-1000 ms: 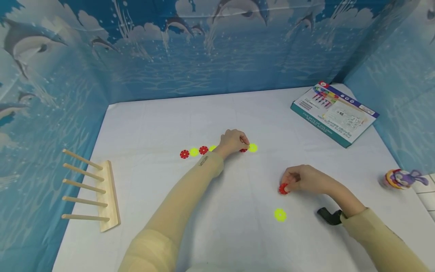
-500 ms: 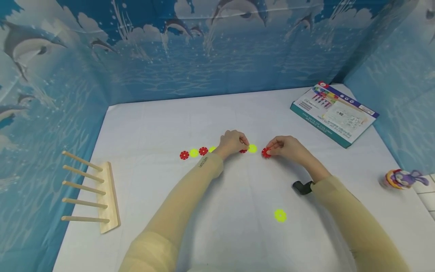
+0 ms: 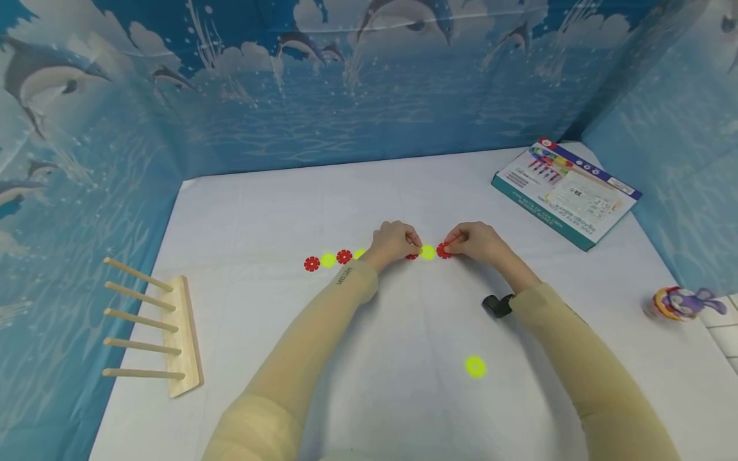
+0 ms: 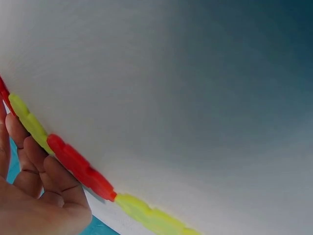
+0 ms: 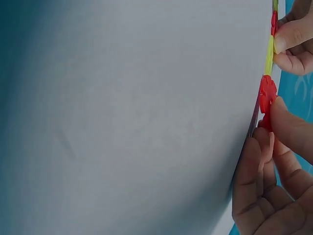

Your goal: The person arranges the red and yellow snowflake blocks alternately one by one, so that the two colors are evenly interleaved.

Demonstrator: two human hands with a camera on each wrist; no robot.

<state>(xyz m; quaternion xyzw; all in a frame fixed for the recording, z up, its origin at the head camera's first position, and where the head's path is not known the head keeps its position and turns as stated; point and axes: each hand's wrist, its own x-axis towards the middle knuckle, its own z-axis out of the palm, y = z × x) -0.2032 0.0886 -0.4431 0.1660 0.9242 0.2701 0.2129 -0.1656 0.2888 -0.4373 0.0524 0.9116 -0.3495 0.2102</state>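
Observation:
Red and yellow notched, flower-shaped discs alternate in a row, edge to edge. My left hand (image 3: 394,243) pinches the row near its right end, fingertips where a red disc (image 3: 412,255) meets a yellow disc (image 3: 428,251). Its wrist and hand hide the middle of the row in the head view. My right hand (image 3: 477,242) pinches another red disc (image 3: 443,250) between thumb and finger, right at the yellow disc's edge. The right wrist view shows this held red disc (image 5: 267,93) at the end of the yellow one (image 5: 269,56), with my left hand (image 5: 297,39) beyond.
A loose yellow disc (image 3: 475,367) lies nearer the front. At the left stands a wooden rack (image 3: 186,339) with several pegs. A flat box (image 3: 567,192) lies at the back right, and a small purple rabbit-topped toy (image 3: 683,303) sits at the right edge. Dolphin-print curtains (image 3: 288,115) border the table.
My right hand has carried the red disc from the front right, back and leftward, to the yellow disc at the row's end. My left hand has stayed in place on the row.

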